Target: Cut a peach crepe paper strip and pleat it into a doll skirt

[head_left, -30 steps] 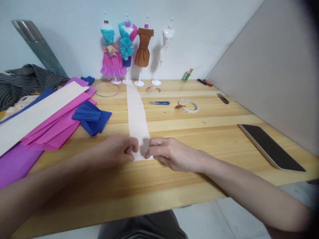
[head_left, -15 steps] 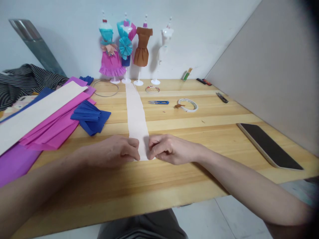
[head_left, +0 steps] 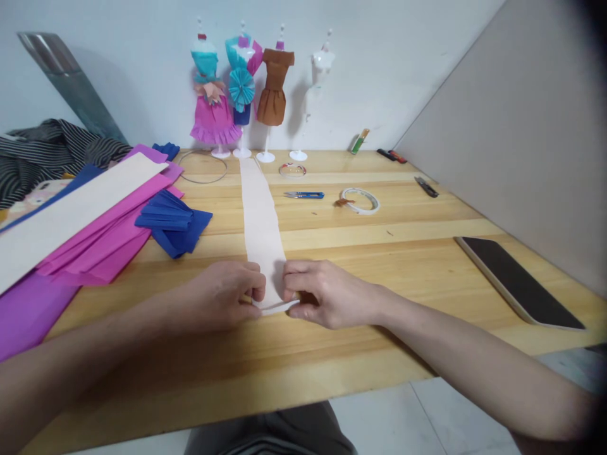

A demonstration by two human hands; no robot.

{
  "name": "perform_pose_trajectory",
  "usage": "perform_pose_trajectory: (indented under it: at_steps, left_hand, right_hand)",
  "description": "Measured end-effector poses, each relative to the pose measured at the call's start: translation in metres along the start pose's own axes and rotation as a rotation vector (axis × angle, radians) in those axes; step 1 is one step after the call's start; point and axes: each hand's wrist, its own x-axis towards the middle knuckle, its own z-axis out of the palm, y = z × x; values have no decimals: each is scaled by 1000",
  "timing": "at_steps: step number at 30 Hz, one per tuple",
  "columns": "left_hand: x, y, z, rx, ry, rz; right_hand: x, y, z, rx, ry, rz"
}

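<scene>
A long strip of pale pink crepe paper [head_left: 260, 218] lies lengthwise on the wooden table [head_left: 379, 284], stretching from the doll stands toward me. At its near end a narrow edge is turned up into a small fold. My left hand [head_left: 230, 291] pinches the left corner of that fold between thumb and fingers. On the right corner, my right hand [head_left: 320, 292] is closed in a similar pinch, thumb below the edge and fingers above. Blue thread snips [head_left: 306, 195] and a roll of white tape [head_left: 360, 201] lie beyond my right hand.
Several mini dress forms, one in a brown dress [head_left: 274, 88], stand along the wall. To the left are pleated blue paper [head_left: 175, 221], pink paper [head_left: 118, 227] and a white strip [head_left: 85, 208]. A phone [head_left: 519, 281] lies right, a utility knife [head_left: 427, 186] farther back.
The near edge of the strip, flat before, is now lifted and folded over. Both hands have shifted slightly toward me, with the thumbs now under the edge.
</scene>
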Motion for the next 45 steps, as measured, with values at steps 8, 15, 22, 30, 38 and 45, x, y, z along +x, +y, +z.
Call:
perform_pose_trajectory:
  at_steps: [8, 15, 22, 30, 38, 45]
  left_hand:
    - [-4, 13, 3, 74, -27, -39]
    - [-9, 12, 9, 146, 14, 8]
    - [-3, 14, 12, 45, 131, -51]
    - [3, 3, 16, -280, 393, -196]
    - [0, 14, -3, -731, 476, -292]
    - [0, 25, -16, -910, 489, -278]
  right_hand:
    - [0, -1, -2, 52, -22, -8]
    - [-1, -2, -2, 88, -52, -25]
    - [2, -3, 2, 323, 130, 142]
    - [4, 0, 3, 324, 416, 225]
    - [8, 4, -1, 271, 636, 257]
    - [29, 4, -17, 390, 759, 318]
